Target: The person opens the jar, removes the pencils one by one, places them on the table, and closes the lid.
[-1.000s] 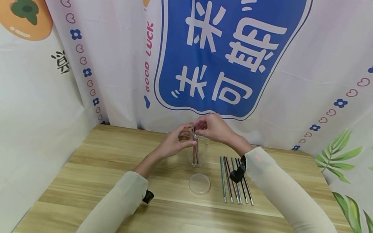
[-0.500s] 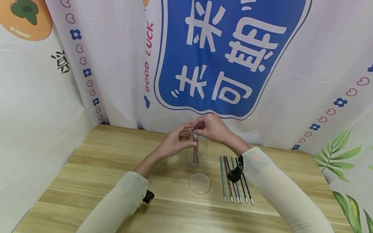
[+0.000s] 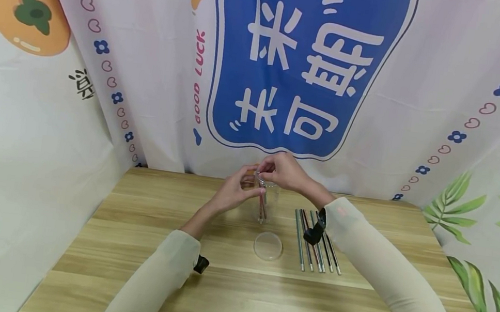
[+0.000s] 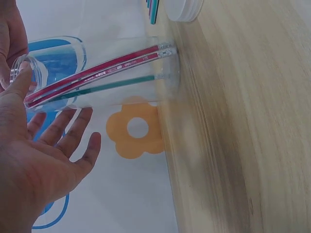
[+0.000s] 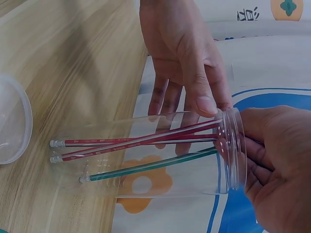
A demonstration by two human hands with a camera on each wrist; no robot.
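Observation:
A clear plastic jar point(image 3: 274, 200) stands upright near the table's back edge. Inside lean two red pencils point(image 5: 104, 151) and a green pencil point(image 5: 141, 168), eraser ends at the bottom. My left hand point(image 3: 232, 191) holds the jar near its mouth, the thumb on one side and spread fingers on the other. At the rim, my right hand point(image 3: 289, 171) has its curled fingers in the mouth around the pencils' upper ends; it seems to pinch one of them, partly hidden by the rim and the hand.
A round translucent lid point(image 3: 268, 246) lies on the wooden table point(image 3: 232, 299) in front of the jar. To its right is a row of several pencils point(image 3: 300, 245), partly beneath my right wrist. A printed curtain point(image 3: 168, 135) hangs behind the table.
My right hand has shifted slightly left and down at the jar's mouth; the dark pencil tip that showed above the rim is now lower. The left hand stays on the jar.

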